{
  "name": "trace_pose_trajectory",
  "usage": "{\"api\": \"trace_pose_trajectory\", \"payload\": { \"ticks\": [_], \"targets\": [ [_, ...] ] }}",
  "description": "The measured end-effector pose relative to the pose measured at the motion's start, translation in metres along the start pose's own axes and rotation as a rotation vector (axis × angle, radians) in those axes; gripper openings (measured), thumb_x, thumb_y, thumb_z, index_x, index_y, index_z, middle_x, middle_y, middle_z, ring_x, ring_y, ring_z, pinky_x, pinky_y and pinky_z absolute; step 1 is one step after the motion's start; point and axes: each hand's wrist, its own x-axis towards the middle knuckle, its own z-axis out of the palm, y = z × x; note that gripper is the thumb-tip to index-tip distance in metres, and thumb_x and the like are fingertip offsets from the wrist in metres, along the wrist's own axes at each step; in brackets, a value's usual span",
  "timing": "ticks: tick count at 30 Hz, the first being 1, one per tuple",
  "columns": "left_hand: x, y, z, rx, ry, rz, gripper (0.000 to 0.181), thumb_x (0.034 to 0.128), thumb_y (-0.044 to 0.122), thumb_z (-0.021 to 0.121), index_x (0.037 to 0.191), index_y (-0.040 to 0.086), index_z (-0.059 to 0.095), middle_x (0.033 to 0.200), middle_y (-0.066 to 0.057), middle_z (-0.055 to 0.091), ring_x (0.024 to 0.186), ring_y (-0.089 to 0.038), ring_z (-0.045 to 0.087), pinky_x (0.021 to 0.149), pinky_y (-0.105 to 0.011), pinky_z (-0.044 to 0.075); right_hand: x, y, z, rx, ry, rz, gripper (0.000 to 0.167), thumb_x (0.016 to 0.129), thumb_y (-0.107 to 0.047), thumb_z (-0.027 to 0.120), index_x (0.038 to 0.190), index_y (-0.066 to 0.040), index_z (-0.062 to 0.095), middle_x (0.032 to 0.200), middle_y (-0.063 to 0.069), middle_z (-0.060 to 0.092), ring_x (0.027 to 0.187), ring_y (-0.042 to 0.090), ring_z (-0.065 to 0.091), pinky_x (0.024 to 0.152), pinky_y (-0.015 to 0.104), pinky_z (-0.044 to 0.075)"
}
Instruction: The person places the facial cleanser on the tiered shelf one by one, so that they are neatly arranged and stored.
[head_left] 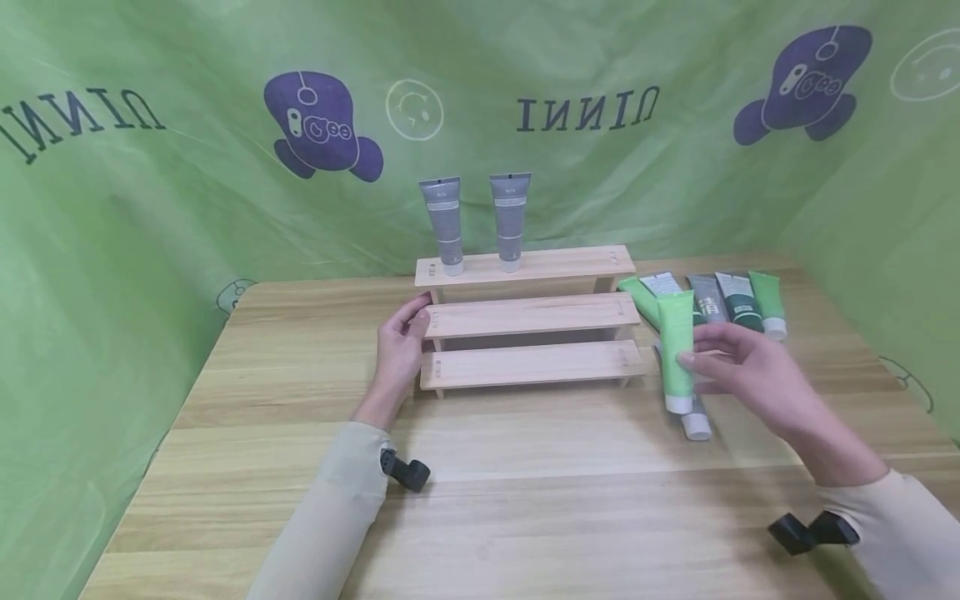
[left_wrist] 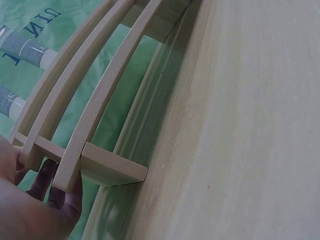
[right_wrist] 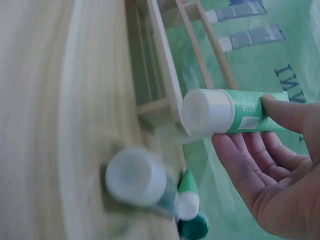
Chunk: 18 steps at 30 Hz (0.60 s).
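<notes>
A three-tier wooden display rack (head_left: 525, 364) stands on the table. My left hand (head_left: 400, 348) holds its left end at the middle tier, with fingers curled around the wood in the left wrist view. To the right of the rack, my right hand (head_left: 753, 375) pinches a light green squeeze tube (head_left: 677, 346) between thumb and fingers. The tube is upright with its white cap (right_wrist: 202, 110) down, above the table. On the top tier two grey squeeze tubes stand on their caps, one grey tube (head_left: 446, 223) near the left end and another grey tube (head_left: 510, 221) nearer the middle.
Several tubes lie right of the rack, among them a green tube (head_left: 767, 300), a white and dark green tube (head_left: 738, 302) and a grey tube (head_left: 707, 297). Another white-capped tube (head_left: 697, 427) lies partly hidden behind the held one. A green printed curtain (head_left: 480, 50) surrounds the table.
</notes>
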Motion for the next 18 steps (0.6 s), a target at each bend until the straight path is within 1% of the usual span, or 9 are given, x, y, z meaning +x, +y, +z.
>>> {"api": "trace_pose_trajectory", "payload": {
  "ticks": [4,6,12,15,18],
  "targets": [
    [-0.001,0.000,0.000,0.008,0.002,0.005,0.035,0.1061,0.013,0.050,0.140,0.007,0.058,0.127,-0.013,0.060,0.100,-0.019,0.058,0.085,-0.027,0.056,0.009,-0.010,0.010,0.038,0.026,-0.050,0.045,0.098,-0.018,0.069,0.129,0.008,0.050,0.108,-0.005,0.067,0.095,0.006,0.068,0.079,0.038,0.061],
    [-0.001,-0.001,-0.001,0.007,0.004,0.007,0.035,0.1060,0.012,0.050,0.139,0.007,0.058,0.126,-0.013,0.060,0.099,-0.019,0.058,0.085,-0.028,0.057,0.014,-0.014,0.015,0.056,0.040,-0.060,0.045,0.097,-0.019,0.069,0.129,0.007,0.050,0.109,-0.003,0.066,0.096,0.005,0.067,0.079,0.038,0.061],
    [-0.001,-0.001,-0.001,-0.019,-0.001,0.000,0.035,0.1060,0.012,0.050,0.140,0.006,0.058,0.123,-0.015,0.060,0.097,-0.019,0.060,0.087,-0.036,0.058,0.029,-0.031,0.027,0.126,0.070,-0.067,0.042,0.097,-0.020,0.070,0.128,0.001,0.051,0.112,0.004,0.063,0.098,0.009,0.067,0.080,0.036,0.061],
    [0.000,-0.002,-0.001,-0.026,-0.002,-0.005,0.035,0.1061,0.012,0.050,0.140,0.006,0.058,0.122,-0.015,0.061,0.096,-0.019,0.061,0.089,-0.039,0.058,0.037,-0.041,0.032,0.175,0.095,-0.074,0.040,0.096,-0.017,0.071,0.126,0.001,0.053,0.109,0.004,0.064,0.096,0.010,0.068,0.080,0.035,0.061],
    [0.000,-0.001,0.001,-0.046,-0.008,-0.011,0.036,0.1062,0.012,0.050,0.141,0.005,0.057,0.122,-0.016,0.060,0.096,-0.020,0.062,0.092,-0.044,0.057,0.046,-0.049,0.034,0.231,0.124,-0.079,0.040,0.094,-0.015,0.074,0.125,0.001,0.054,0.107,0.004,0.065,0.095,0.010,0.069,0.079,0.035,0.061]
  ]
}}
